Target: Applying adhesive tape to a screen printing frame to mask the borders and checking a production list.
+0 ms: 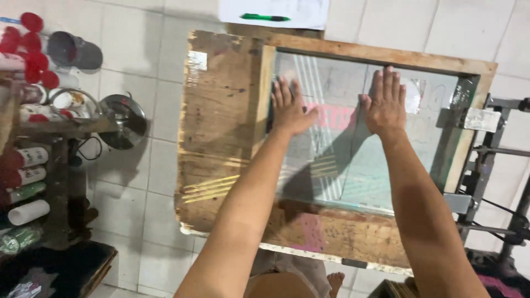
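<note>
Printing screen [353,160]: rectangular wooden frame [386,58], pale and bare along the far edge, holding a taut, see-through mesh with a greenish tint, faint pale stripes and a pinkish patch near the middle. It lies flat on the worktop [221,127], filling its right part, from the far edge almost to the near edge.

Left hand [290,107]: palm down, fingers straight and together, pressed flat on the mesh near the frame's left rail; grip fully open, holding nothing.

Right hand [385,102]: palm down, fingers straight, flat on the mesh toward the far right; grip fully open, holding nothing. The two hands are apart, with the pinkish patch between them.

Worktop: worn brown board, scratched, with yellowish streaks near the left edge and pink stains at the near edge.

Clamp [469,118]: grey metal, on the frame's right rail, joined to a dark metal stand [497,182] beyond the right edge.

Paper sheet [276,12]: white, beyond the far edge, with a green pen [265,17] on it.

Shelf [33,138]: well left of the worktop, with red-capped bottles [30,38], a grey cup [74,51] and a round metal lid [124,118].

Floor [154,165]: pale square tiles.
</note>
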